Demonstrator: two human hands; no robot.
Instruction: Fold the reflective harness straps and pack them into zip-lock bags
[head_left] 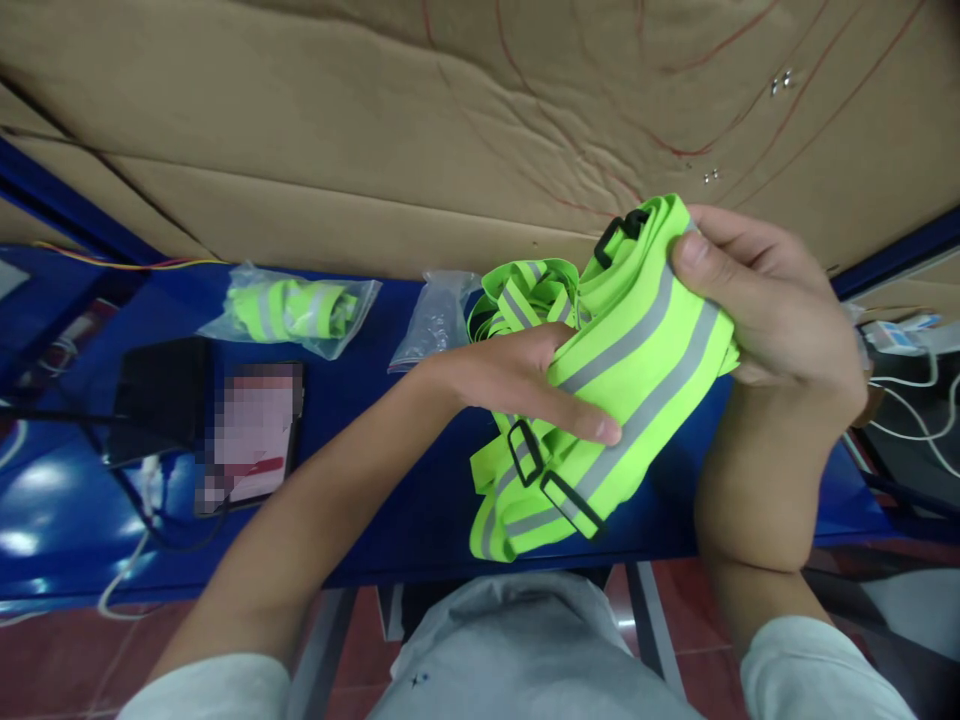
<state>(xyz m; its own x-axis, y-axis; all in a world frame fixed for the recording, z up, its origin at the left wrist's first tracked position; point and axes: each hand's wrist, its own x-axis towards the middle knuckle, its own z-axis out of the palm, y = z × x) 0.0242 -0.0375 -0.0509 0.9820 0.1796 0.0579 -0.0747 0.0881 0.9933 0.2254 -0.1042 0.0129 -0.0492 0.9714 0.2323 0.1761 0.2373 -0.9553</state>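
Left grip [517,375], right grip [795,300] on straps [637,370], fingers [739,225] partly hidden

We have the strap [646,362] folded in layers: neon green, grey-striped, black buckles [573,503]. We hold it tilted over the table [412,480].

Left hand [517,375], right hand [780,300]: fingertips mostly hidden behind straps [637,370]. Strap pile [525,290] partly blocked. Phone [259,430] screen pixelated, unreadable. Cables [926,437] cut off right, sleeves [210,690] at bottom.
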